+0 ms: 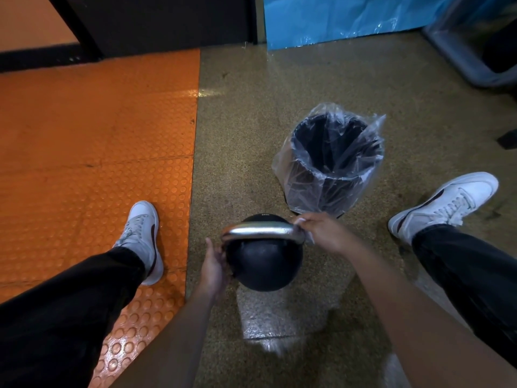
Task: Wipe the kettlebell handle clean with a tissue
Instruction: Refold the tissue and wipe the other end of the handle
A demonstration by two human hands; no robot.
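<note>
the kettlebell (264, 259) sits on the floor between the feet, its steel handle (260, 230) running left to right; the right hand (321, 233) pinches a tissue (309, 237) at the right end, the open left hand (215, 264) steadying the left.

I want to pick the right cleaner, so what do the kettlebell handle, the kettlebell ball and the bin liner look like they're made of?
Kettlebell handle: looks like bare polished metal, silvery with bright glare streaks. Kettlebell ball: matte black with a dull sheen, possibly a rubber or painted coating; cannot tell which. Bin liner: thin clear plastic film, crinkled and see-through over the dark bin.
</note>
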